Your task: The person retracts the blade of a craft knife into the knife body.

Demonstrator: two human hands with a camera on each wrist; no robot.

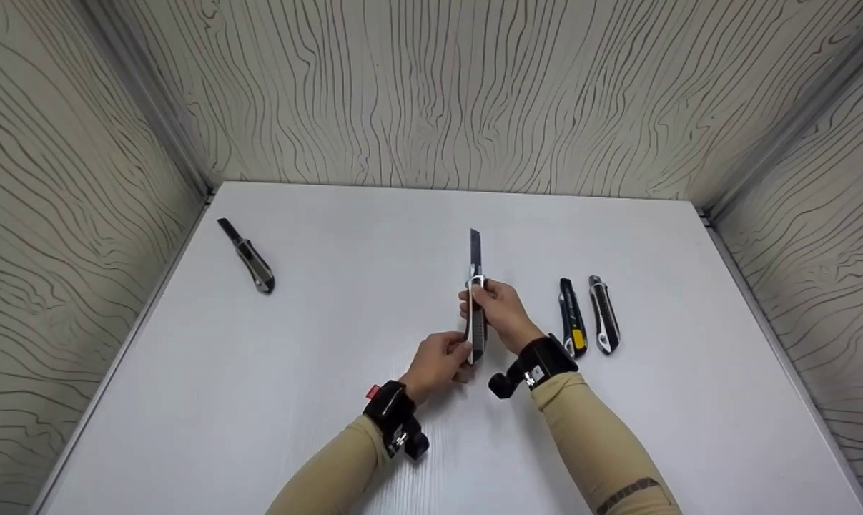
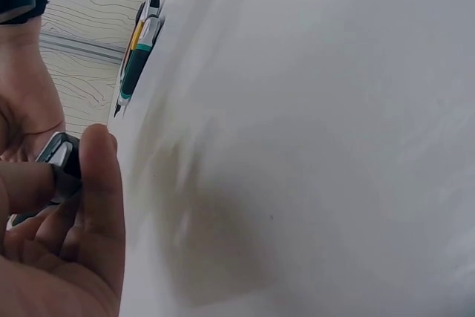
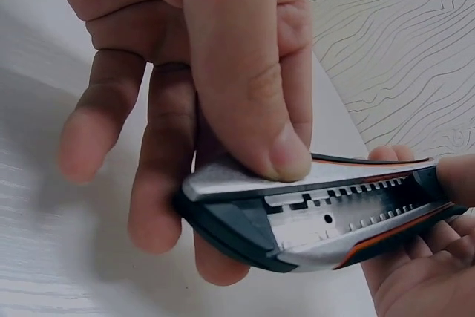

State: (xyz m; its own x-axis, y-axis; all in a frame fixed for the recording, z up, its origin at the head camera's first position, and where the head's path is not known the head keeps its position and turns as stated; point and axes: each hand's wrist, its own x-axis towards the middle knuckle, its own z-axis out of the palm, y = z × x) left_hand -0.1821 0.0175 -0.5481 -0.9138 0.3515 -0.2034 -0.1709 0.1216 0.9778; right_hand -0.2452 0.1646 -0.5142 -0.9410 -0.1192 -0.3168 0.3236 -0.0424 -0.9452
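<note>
A silver-and-black utility knife (image 1: pixel 478 325) is being held above the table between the two hands, its handle running lengthwise away from the person. Its long blade (image 1: pixel 475 247) is sticking out past the right hand, pointing toward the back wall. The left hand (image 1: pixel 435 361) is pinching the knife's near end from the left; in the right wrist view its thumb is pressing on the silver flank beside the black end cap (image 3: pixel 234 231), and its outermost finger is hanging clear. The right hand (image 1: pixel 506 311) is gripping the handle farther forward, from the right, its thumb resting on the dark slider (image 3: pixel 426 183) in the toothed channel. Thin orange lines are edging the handle there.

Just right of the right hand's wrist, a black cutter with a yellow part (image 1: pixel 573 318) is lying on the white table (image 1: pixel 317 343), and beside it, a little farther right, a silver-and-dark cutter (image 1: pixel 604 315) is lying nearly parallel. Well apart from both hands, another cutter (image 1: pixel 256 265) is lying slantwise near the table's left edge. Both wrists are wearing black bands with small devices, and tan sleeves are covering the forearms. Wood-grain walls (image 1: pixel 417 93) are standing around the table's back and sides.
</note>
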